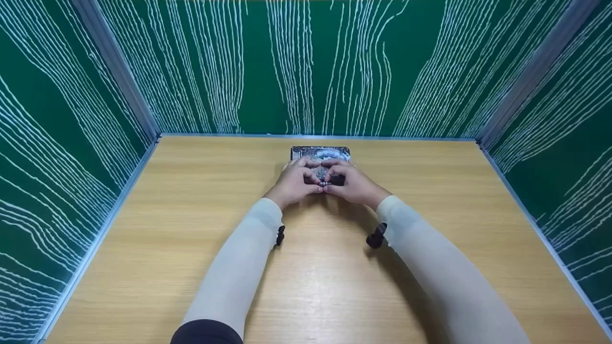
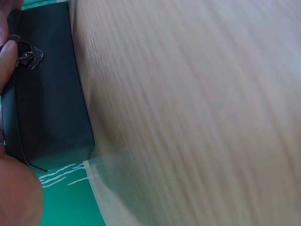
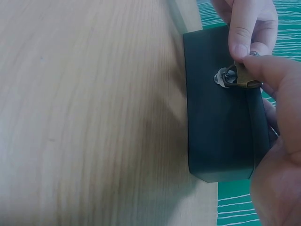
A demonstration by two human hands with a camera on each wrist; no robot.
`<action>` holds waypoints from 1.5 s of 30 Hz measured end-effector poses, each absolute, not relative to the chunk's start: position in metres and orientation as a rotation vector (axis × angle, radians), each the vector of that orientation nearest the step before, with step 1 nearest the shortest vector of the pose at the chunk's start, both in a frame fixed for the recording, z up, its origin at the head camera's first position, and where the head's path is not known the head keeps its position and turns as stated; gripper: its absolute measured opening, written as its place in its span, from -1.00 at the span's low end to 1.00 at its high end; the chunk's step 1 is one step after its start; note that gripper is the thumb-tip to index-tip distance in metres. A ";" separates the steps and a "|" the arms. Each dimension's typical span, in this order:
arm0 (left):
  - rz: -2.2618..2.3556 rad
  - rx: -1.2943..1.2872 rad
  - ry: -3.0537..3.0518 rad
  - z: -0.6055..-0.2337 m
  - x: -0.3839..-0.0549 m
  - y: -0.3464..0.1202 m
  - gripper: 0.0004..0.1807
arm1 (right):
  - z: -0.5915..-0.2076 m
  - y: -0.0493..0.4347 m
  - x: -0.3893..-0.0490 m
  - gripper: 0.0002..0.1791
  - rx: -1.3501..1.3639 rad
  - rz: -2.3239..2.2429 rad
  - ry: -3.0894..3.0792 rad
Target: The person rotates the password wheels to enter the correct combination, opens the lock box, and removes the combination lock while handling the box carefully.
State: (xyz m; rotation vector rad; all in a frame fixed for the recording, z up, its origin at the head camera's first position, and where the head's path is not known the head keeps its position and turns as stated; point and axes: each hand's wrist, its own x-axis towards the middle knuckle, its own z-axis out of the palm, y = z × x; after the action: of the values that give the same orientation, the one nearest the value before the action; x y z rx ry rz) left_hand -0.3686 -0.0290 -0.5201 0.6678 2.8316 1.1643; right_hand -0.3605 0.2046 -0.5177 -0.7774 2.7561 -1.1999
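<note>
Both hands meet at the front of a small box (image 1: 330, 152) with a printed lid, near the table's back edge. Its plain dark front (image 3: 214, 127) carries a metal clasp, from which a brass padlock (image 3: 243, 77) hangs. My left hand (image 1: 294, 184) pinches the padlock's far end between thumb and fingers, close to a small silvery bit (image 3: 254, 53). With its thumb on the padlock's body, my right hand (image 1: 353, 184) grips it from the other side. In the left wrist view, the shackle (image 2: 26, 49) shows, while fingers hide most of the body.
The wooden table (image 1: 306, 267) spreads out before the box on both sides. Green panels (image 1: 258, 62) with white wavy lines rise behind and at the sides, joined by grey corner posts (image 1: 122, 71). Small black devices (image 1: 377, 235) sit at both wrists.
</note>
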 end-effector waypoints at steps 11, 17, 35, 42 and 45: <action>1.184 0.624 2.818 -0.517 -0.366 -0.029 -0.88 | -0.520 0.206 -0.362 -0.91 -0.747 -1.190 2.750; 1.183 0.620 2.821 -0.516 -0.366 -0.028 -0.86 | -0.518 0.206 -0.361 -0.85 -0.757 -1.208 2.742; 1.166 0.652 2.827 -0.520 -0.369 -0.029 -0.84 | -0.519 0.205 -0.362 -0.84 -0.774 -1.209 2.751; 1.163 0.645 2.821 -0.521 -0.369 -0.029 -0.83 | -0.520 0.205 -0.362 -0.86 -0.738 -1.205 2.748; 1.172 0.651 2.824 -0.521 -0.369 -0.029 -0.83 | -0.519 0.205 -0.362 -0.86 -0.740 -1.207 2.742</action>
State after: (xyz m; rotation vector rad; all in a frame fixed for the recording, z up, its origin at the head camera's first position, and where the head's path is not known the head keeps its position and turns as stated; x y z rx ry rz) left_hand -0.3691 -0.0295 -0.5209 0.6509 2.8236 1.1719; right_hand -0.3619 0.2049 -0.5187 -0.7396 2.7423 -1.2066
